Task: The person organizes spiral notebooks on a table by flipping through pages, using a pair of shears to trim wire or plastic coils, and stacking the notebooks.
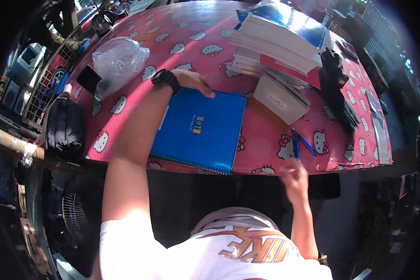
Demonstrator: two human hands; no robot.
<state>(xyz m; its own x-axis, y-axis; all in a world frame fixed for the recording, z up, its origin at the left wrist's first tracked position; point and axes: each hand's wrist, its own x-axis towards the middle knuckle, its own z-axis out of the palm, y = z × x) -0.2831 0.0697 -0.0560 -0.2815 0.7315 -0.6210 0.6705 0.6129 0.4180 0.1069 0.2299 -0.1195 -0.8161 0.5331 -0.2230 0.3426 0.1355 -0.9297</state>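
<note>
A blue-covered, spiral-bound rectangular notebook (196,140) lies flat at the centre of the frame, its coil along the lower edge, on a table with a pink, cat-face-printed cover (261,161). The left hand (196,83), a black wristwatch (165,80) on its wrist, is bent over the notebook's upper edge, fingertips at the cover; whether it pinches the edge is unclear. The right hand (294,177), blurred, has loosely curled fingers at the table's near edge, right of centre, just below a blue-handled pliers-like tool (305,143); whether it touches that tool is unclear. A tall stack of thick, white-paged books (275,44) stands at the upper right, with a crumpled clear plastic bag (119,60) at the upper left and a black fabric pouch (65,126) at the left.
</note>
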